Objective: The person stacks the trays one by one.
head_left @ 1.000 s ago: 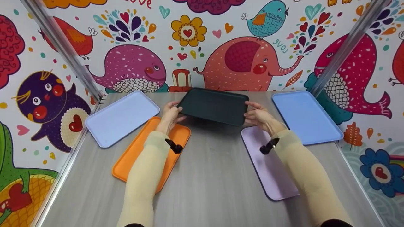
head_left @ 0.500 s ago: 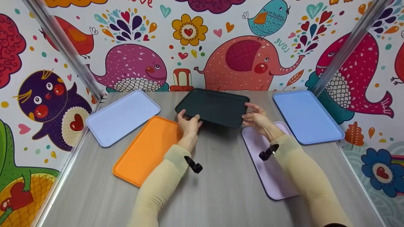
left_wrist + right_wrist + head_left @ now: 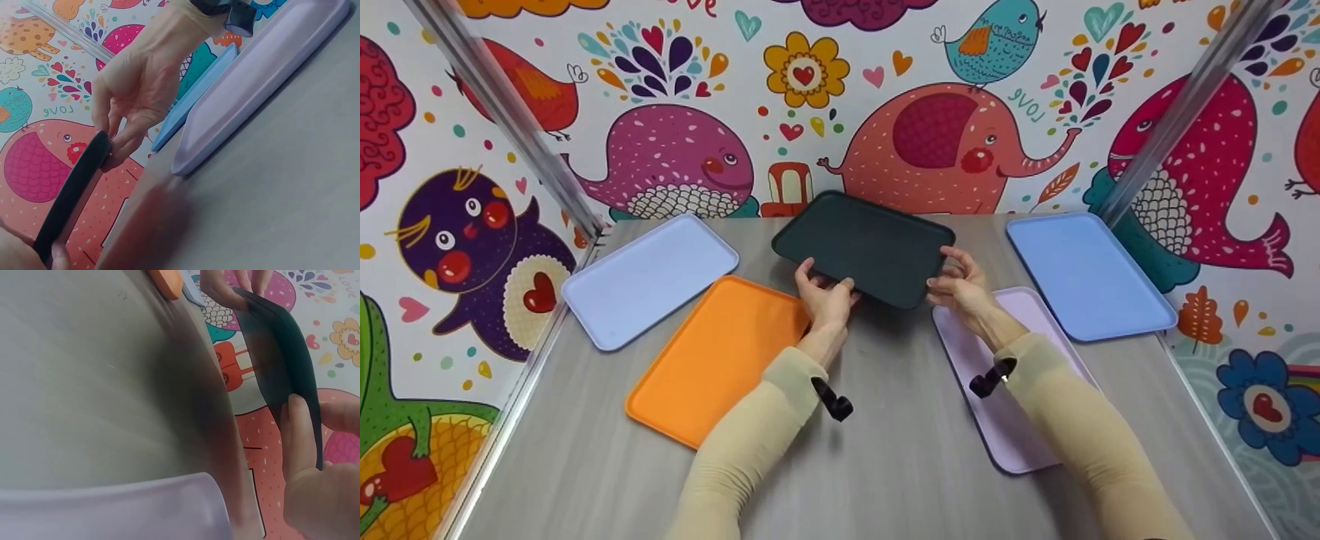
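Both hands hold a dark green, nearly black tray (image 3: 862,244) above the back of the table, tilted and turned so its right end comes nearer. My left hand (image 3: 826,300) pinches its front edge, left of the middle, thumb on the near side. At the tray's right end my right hand (image 3: 966,289) grips the rim between thumb and fingers. In the left wrist view the tray (image 3: 73,194) shows edge-on, with the right hand (image 3: 138,90) on its far end. The right wrist view shows the tray's underside (image 3: 261,354) raised off the table.
An orange tray (image 3: 712,360) lies front left, beside a pale lavender-blue tray (image 3: 652,281). On the right, a lilac tray (image 3: 997,397) lies partly under the right forearm, with a blue tray (image 3: 1091,277) behind it. Printed wall panels (image 3: 810,150) rise behind the grey table (image 3: 885,450).
My left hand has shifted from the tray's left end to its front edge. The dark tray has turned, its left back corner rising and its right front corner coming nearer.
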Available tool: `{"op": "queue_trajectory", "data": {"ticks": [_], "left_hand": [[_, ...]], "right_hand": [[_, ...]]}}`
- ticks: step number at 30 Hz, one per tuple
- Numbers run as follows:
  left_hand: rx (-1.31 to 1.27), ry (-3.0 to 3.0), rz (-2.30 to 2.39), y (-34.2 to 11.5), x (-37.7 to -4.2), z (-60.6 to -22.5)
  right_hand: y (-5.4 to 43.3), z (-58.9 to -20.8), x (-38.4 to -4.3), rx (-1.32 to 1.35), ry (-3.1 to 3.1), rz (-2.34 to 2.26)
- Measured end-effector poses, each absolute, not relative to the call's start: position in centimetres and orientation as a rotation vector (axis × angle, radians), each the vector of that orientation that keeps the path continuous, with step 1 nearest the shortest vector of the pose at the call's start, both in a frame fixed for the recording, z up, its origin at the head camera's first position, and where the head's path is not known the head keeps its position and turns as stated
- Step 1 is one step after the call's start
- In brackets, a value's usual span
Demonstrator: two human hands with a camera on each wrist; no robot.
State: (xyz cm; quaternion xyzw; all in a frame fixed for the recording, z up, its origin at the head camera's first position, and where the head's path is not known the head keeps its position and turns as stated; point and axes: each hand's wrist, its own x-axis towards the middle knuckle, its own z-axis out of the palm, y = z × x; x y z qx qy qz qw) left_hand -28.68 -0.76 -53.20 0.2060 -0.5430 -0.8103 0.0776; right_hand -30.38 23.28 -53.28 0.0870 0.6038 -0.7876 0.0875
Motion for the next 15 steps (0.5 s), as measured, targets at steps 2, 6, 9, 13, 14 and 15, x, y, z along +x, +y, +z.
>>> {"op": "queue_trajectory", "data": {"ticks": [2, 6, 9, 13, 14, 15], "left_hand": [[0.609, -1.649, -2.413, -1.0, -28.6, -53.0], [0.585, -1.688, -2.403, -1.7, -28.6, -52.6], [0.562, -1.72, -2.399, -2.4, -28.5, -52.4], [0.515, -1.774, -2.382, -3.4, -28.4, -51.8], [0.502, -1.786, -2.381, -3.8, -28.3, -51.7], [0.49, -1.801, -2.379, -4.1, -28.3, -51.6]], "right_hand": [[23.1, -53.3, -30.2, 0.266, 1.794, -2.351], [22.8, -53.2, -29.9, 0.26, 1.785, -2.348], [23.2, -53.1, -29.7, 0.238, 1.8, -2.315], [24.5, -52.7, -29.8, 0.215, 1.855, -2.247], [24.9, -52.4, -29.9, 0.219, 1.879, -2.226], [25.3, -52.1, -30.1, 0.223, 1.901, -2.207]]}}
